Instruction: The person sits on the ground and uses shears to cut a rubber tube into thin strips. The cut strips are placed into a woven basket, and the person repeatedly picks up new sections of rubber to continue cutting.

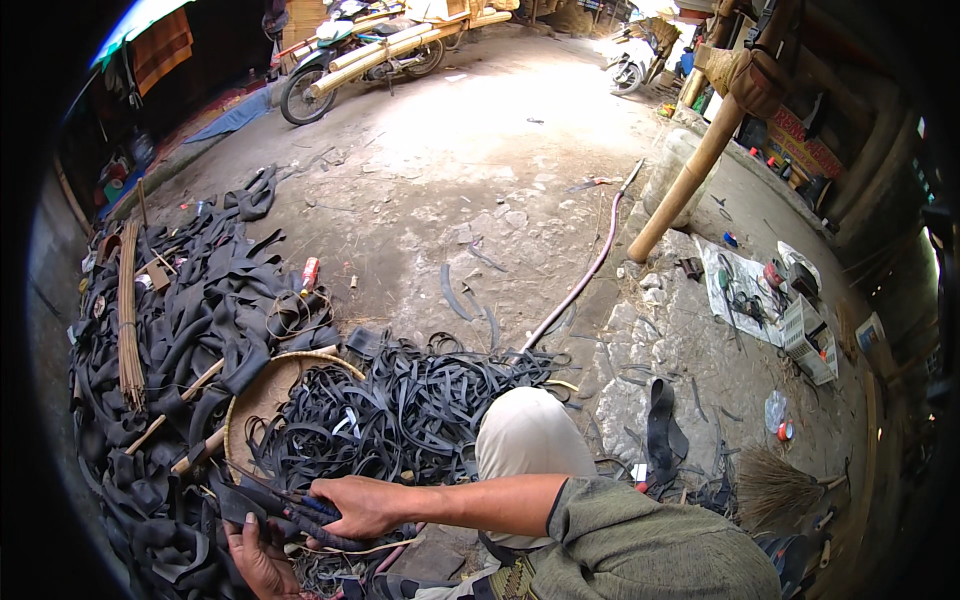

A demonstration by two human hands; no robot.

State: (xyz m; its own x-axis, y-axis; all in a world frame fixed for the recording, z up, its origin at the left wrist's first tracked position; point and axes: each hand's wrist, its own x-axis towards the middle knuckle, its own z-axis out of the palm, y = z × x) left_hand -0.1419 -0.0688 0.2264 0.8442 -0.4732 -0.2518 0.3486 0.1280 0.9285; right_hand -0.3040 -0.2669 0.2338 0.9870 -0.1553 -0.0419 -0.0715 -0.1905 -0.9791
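My right hand (362, 507) is closed around the dark, blue-marked handles of scissors (312, 504), whose blades point left. Just below, my left hand (262, 562) grips a black rubber piece (238, 503) between thumb and fingers, close to the blades. My right forearm crosses over my pale-trousered knee. Beyond the hands, a tangled heap of thin black rubber strips (390, 410) covers much of a round woven tray (262, 395). My left fingers are partly hidden by the rubber, and how far the scissors are parted is unclear.
Larger black rubber scraps (190, 310) pile up at the left, with a bundle of thin sticks (130, 315) on them. A long pole (590, 275) lies ahead. At the right are a slanted wooden post (690, 175), a straw broom (785, 488) and a white basket (808, 340). A motorbike (375, 65) stands far off.
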